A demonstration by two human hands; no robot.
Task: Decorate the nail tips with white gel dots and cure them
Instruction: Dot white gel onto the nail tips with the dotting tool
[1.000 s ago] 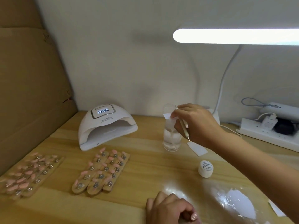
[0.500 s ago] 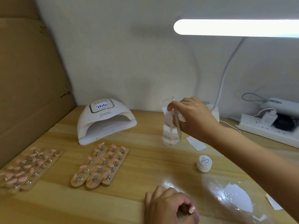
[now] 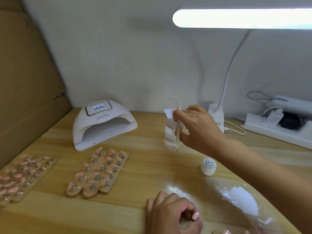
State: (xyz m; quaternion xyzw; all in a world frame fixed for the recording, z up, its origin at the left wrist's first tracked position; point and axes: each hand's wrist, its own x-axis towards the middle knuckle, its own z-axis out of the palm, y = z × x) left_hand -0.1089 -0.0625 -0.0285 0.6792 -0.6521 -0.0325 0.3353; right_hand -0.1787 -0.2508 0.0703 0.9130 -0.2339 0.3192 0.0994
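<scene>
My right hand pinches a dotting tool with a wooden handle and holds it upright, tip down, just in front of a clear glass of liquid. A small white gel pot stands closed below my wrist. Three wooden strips with pink nail tips lie mid-table, and more strips lie at the left. The white curing lamp sits behind them, its display lit. My left hand rests curled at the near edge, gripping the end of another wooden strip, mostly hidden.
A clear plastic sheet with a white patch lies at the front right. The desk lamp base and a power strip with cables stand at the back right. Cardboard walls off the left side.
My right hand has shifted left and turned the dotting tool from slanted to upright in front of the glass. My left hand has stayed put.
</scene>
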